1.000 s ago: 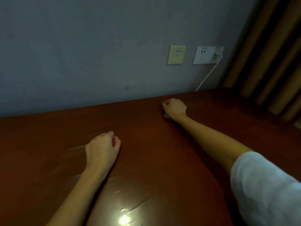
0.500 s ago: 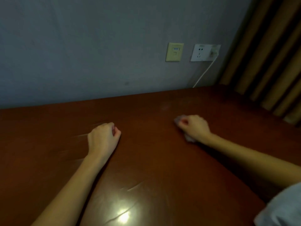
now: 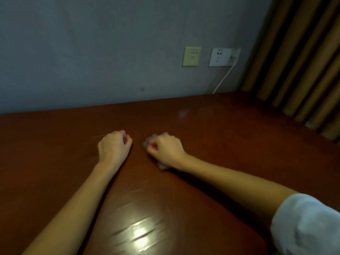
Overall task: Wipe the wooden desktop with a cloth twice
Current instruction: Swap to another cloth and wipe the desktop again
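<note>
The dark reddish wooden desktop (image 3: 220, 144) fills the lower half of the head view and runs back to the wall. My right hand (image 3: 166, 149) lies on it near the middle, fingers curled round a small pale crumpled cloth (image 3: 161, 166); bits of the cloth poke out at the fingertips and under the wrist. My left hand (image 3: 114, 146) rests on the desk just left of it as a loose fist with nothing in it. A narrow gap separates the two hands.
A grey wall (image 3: 92, 52) backs the desk. On it are a yellowish switch plate (image 3: 191, 56) and a white socket (image 3: 220, 57) with a plug, whose cable (image 3: 223, 80) drops behind the desk. Brown striped curtains (image 3: 303, 61) hang at the right. A faint smudge (image 3: 183, 113) marks the far desktop.
My right hand has dragged the cloth from the far edge near the wall toward me and leftward, ending close to my left hand. The left hand has stayed put.
</note>
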Motion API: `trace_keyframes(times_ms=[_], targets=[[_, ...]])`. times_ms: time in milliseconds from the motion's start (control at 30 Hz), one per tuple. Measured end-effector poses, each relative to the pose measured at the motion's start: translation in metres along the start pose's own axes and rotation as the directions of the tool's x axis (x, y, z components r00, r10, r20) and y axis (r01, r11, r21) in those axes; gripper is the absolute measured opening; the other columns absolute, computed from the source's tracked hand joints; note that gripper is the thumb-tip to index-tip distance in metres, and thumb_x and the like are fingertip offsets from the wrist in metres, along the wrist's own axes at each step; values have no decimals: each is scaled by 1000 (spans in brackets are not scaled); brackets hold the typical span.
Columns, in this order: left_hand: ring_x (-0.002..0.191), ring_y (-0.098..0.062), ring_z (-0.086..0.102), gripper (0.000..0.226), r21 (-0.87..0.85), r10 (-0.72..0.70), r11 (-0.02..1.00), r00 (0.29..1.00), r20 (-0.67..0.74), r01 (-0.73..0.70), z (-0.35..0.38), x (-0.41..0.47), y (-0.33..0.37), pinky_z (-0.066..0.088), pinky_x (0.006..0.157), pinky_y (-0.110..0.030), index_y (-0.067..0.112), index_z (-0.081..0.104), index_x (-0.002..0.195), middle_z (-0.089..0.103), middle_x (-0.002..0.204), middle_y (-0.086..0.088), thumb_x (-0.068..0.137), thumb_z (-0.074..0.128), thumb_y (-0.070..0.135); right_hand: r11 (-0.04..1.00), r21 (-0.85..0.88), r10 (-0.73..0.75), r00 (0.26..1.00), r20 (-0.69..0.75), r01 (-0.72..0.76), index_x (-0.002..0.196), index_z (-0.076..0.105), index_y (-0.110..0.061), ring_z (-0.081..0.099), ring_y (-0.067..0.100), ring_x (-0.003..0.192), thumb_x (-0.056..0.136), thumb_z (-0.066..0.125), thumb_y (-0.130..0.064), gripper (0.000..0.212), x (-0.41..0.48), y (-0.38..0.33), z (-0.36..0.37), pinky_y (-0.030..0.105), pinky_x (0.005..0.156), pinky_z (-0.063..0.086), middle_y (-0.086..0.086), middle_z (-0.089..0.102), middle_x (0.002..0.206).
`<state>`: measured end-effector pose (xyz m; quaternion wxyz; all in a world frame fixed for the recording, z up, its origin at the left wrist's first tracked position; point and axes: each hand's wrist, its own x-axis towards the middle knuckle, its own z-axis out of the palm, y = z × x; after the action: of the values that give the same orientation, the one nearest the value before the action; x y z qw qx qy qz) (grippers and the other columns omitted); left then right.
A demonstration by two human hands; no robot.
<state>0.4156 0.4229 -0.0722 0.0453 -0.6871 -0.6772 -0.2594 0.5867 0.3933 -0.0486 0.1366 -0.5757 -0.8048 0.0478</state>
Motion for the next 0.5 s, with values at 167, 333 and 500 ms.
trace_keyframes(times_ms=[167, 333, 500], targets=[[61, -20, 53, 29, -16, 28, 999, 1000, 0, -28, 1, -4, -4, 41, 51, -29, 19, 51, 64, 54, 67, 0, 92, 52, 29, 995, 1, -101, 991, 87, 101, 77, 57, -26, 63, 26, 89, 95, 44, -43, 28, -77, 19, -17, 32, 64, 41, 3, 66, 95], [62, -18, 54, 28, -15, 35, 999, 999, 15, -35, 2, -1, -4, 45, 51, -30, 18, 56, 67, 55, 67, 1, 92, 52, 29, 907, -79, 412, 910, -49, -414, 95, 68, -30, 67, 22, 86, 95, 45, -48, 30, -61, 145, -43, 29, 69, 45, 1, 72, 86], [61, -17, 52, 29, -3, 37, 999, 999, 22, -37, 3, 1, -4, 37, 50, -27, 20, 53, 66, 53, 65, 2, 93, 51, 30, 781, 30, 616, 763, -195, -624, 106, 68, -23, 63, 14, 69, 98, 41, -45, 36, -11, 197, -45, 29, 66, 50, -4, 62, 66]])
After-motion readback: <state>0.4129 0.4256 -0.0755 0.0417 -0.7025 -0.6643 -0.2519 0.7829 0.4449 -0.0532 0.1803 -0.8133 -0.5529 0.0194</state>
